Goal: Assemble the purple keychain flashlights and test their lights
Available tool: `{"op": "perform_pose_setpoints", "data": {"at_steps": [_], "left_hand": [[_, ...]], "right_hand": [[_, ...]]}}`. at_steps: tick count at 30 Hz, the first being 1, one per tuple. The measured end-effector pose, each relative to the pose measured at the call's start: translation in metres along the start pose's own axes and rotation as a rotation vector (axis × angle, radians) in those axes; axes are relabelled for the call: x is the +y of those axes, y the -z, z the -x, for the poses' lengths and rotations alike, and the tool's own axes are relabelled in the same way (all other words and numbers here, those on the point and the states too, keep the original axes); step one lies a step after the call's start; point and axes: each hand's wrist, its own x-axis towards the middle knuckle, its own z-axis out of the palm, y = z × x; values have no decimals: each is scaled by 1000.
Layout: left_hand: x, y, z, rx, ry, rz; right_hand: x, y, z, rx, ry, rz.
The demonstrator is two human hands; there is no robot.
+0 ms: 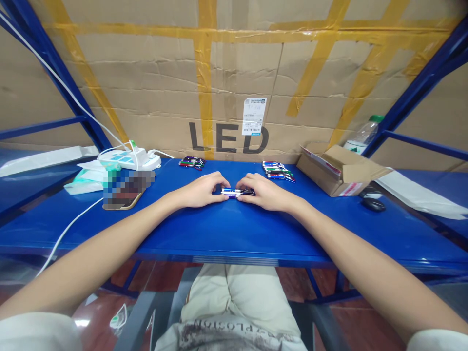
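In the middle of the blue table, a few slim, pen-shaped blue-and-silver metal sticks (230, 192) lie side by side, with dark clip-like parts at their right end. My left hand (203, 190) closes on their left end, thumb in front and fingers behind. The right end is gripped by my right hand (263, 191), whose curled fingers partly cover the dark clips. Their exact number is hidden. Behind my right hand lies a row of similar sticks (277, 170) in blue, green, red and silver. A smaller bunch of sticks (192, 162) lies behind my left hand.
To the left are a phone (127, 192), a tissue pack (89, 178) and a white power strip (124, 158) with cables. An open cardboard box (338, 168), a black mouse (373, 204) and a plastic bottle (361, 134) are at right. A large taped carton (153, 97) walls the back.
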Motion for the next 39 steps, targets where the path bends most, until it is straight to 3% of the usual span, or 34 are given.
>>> {"op": "perform_pose_setpoints", "data": {"at_steps": [39], "left_hand": [[2,1,1,4,0,-14]], "right_hand": [[-2,4,2,4,8,-7]]}}
